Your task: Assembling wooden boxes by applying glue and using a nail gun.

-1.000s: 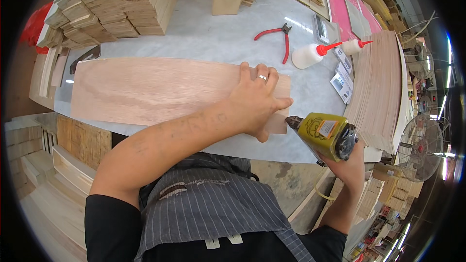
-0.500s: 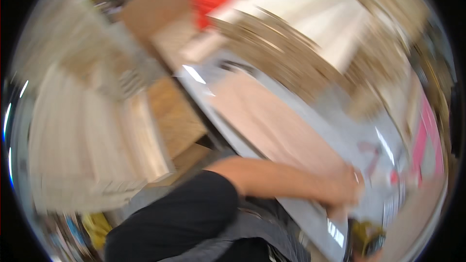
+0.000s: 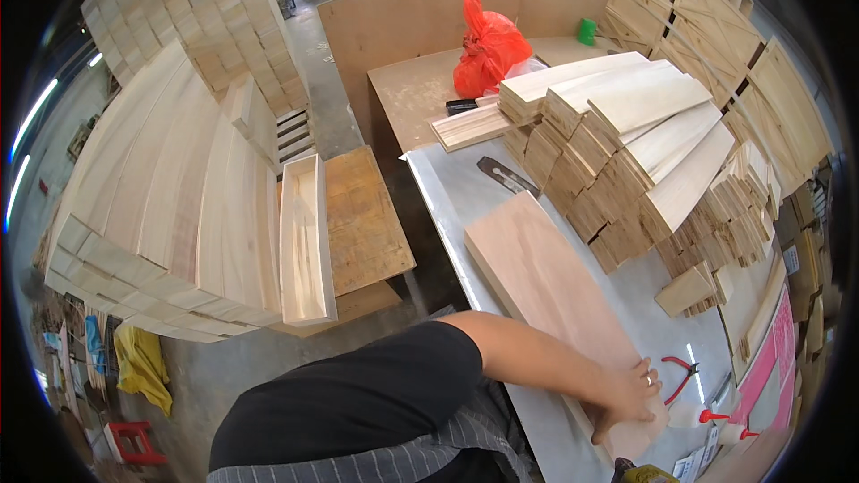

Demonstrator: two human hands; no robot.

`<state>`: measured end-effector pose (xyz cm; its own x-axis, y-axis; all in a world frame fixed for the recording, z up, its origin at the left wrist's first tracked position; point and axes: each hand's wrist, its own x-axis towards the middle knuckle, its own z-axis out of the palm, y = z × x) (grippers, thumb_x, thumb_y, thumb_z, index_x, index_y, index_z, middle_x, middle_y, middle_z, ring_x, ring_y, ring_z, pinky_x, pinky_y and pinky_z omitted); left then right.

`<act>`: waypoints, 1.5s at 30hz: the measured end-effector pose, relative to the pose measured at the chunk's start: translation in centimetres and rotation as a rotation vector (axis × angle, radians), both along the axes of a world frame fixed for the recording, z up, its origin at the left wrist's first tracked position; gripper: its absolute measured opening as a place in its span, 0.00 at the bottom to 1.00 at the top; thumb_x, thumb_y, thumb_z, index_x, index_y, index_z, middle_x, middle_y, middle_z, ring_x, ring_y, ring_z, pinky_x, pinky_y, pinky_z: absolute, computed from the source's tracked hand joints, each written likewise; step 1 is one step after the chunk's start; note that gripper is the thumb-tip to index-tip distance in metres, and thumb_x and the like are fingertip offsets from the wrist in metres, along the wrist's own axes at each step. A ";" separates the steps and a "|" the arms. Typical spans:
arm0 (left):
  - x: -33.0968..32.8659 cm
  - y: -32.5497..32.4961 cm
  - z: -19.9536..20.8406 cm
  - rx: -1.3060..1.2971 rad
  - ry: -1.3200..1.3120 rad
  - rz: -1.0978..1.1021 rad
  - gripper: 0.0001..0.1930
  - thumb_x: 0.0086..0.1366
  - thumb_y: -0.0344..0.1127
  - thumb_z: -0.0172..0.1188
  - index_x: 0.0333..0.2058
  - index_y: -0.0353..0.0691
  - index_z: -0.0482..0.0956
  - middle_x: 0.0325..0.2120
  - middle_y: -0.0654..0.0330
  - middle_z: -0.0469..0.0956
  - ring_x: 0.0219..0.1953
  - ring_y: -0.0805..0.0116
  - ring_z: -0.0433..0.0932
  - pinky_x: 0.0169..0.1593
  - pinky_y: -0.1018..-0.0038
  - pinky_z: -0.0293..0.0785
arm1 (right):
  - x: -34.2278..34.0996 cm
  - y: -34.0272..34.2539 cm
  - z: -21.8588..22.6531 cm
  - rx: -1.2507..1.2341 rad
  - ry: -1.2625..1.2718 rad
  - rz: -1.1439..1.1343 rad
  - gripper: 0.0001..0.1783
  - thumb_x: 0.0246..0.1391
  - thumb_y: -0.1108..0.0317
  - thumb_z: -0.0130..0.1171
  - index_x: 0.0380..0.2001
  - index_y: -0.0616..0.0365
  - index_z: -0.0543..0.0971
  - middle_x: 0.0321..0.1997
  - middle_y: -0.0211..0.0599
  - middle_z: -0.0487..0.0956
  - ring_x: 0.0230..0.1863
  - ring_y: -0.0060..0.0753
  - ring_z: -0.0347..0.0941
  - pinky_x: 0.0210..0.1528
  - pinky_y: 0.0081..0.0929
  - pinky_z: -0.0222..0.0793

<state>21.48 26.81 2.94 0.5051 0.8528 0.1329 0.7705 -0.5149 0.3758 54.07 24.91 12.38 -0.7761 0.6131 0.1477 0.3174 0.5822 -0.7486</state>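
Observation:
My left hand [image 3: 626, 396] lies across the near end of a long, pinkish wooden box [image 3: 546, 282], flat panel up, on the grey worktop [image 3: 447, 181]. Its fingers curl over the right edge and the thumb reaches toward the left side, gripping it. Only the top of a yellow-and-black tool [image 3: 646, 474] shows at the bottom edge, just below the box's near end; its kind is unclear. My right hand is out of view. Beside the left hand lie red-handled pliers [image 3: 684, 376] and white glue bottles with red tips [image 3: 687, 415].
Wooden boards [image 3: 640, 112] are piled on the worktop at right. An open wooden box [image 3: 306, 246] stands left, beside a large stack of box parts [image 3: 170, 170]. A metal hand plane part [image 3: 506, 174] and a red plastic bag [image 3: 490, 45] lie farther back. Pink sheeting [image 3: 765, 371] edges the right.
The view has swung and is now sharp where it was blurred. My left hand stays on the box's near end. The yellow-and-black tool sits lower, mostly out of view.

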 end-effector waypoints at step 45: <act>-5.6 0.0 0.9 -0.174 0.165 0.000 0.57 0.35 0.56 0.75 0.68 0.51 0.65 0.59 0.40 0.66 0.66 0.42 0.61 0.61 0.48 0.57 | -12.1 -0.5 2.5 -0.021 -0.536 -0.336 0.18 0.39 0.71 0.77 0.35 0.65 0.84 0.29 0.42 0.86 0.29 0.33 0.84 0.34 0.29 0.77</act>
<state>15.92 26.81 3.87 0.5078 0.8556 -0.1005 0.8287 -0.4533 0.3283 41.96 24.42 14.91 -0.5033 0.8350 -0.2225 0.8144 0.3723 -0.4451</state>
